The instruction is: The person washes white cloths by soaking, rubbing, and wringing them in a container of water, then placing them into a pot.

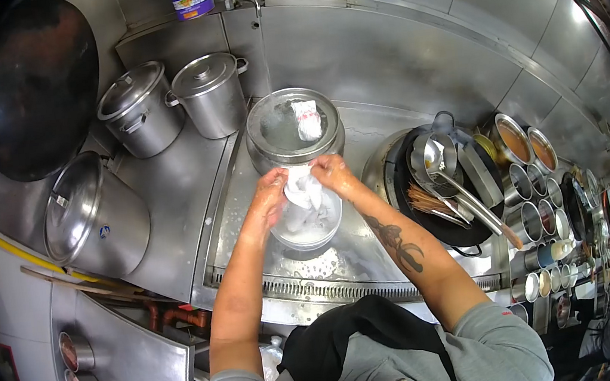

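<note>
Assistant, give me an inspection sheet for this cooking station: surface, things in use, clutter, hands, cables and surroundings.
Surface: stainless-steel counter, wet in places.
Job's things: white cloth held over a round container with whitish contents; red-marked white cloth at the metal pot behind.
Clutter: wok at right, holding a bamboo brush and ladle.
Hands: left hand and right hand both grip the held cloth.
Cables: nothing seen.
Surroundings: lidded stockpots at left; faucet at the back wall.

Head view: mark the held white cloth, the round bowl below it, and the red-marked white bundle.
White cloth (pixel 304 190): head view, middle of the visible fabric.
Round bowl (pixel 310 245): head view, near edge.
Red-marked white bundle (pixel 308 121): head view, middle of its upper side.
</note>
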`<state>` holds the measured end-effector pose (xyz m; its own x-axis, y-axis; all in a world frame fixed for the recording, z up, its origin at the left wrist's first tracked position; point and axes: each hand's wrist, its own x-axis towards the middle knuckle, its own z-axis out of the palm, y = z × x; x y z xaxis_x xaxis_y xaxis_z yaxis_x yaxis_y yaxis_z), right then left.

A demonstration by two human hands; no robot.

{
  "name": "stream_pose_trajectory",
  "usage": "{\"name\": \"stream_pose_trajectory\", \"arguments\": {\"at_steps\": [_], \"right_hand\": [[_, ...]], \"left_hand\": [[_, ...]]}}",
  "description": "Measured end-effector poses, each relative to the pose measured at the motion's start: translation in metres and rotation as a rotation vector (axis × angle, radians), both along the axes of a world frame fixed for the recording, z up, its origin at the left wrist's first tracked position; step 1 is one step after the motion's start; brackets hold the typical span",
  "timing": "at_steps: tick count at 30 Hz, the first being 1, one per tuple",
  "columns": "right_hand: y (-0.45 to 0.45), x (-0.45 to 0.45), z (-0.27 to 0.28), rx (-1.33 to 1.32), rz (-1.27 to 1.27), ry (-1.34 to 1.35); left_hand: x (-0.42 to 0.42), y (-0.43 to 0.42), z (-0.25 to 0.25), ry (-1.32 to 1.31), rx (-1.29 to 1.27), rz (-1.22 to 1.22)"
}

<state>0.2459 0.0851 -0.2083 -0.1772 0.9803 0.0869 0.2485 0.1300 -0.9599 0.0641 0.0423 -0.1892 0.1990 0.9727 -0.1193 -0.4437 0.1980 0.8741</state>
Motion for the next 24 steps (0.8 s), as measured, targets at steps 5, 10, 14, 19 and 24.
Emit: {"name": "stream_pose_trajectory", "arguments": {"at_steps": [5, 10, 14, 19, 24], "right_hand": [[0.013, -0.002, 0.021, -0.306, -0.026, 0.407], [0.001, 0.004, 0.077, -0.217, 0.11, 0.303], [-0.003, 0.026, 0.092, 0.173, 0.399, -0.36], [-0.002, 0.057, 0.069, 0.178, 0.159, -0.924], [0.024, 0.072, 0.077, 0.208, -0.006, -0.635]], "left_hand": [[0.003, 0.003, 0.024, 0.063, 0.011, -0.05], [-0.018, -0.003, 0.025, 0.858, 0.422, -0.146], [-0.05, 0.011, 0.01, 1.137, 0.379, 0.076], [-0.053, 0.023, 0.02, 0.393, 0.044, 0.173], [-0.03, 0.017, 0.095, -0.195, 0.11, 0.159]]}}
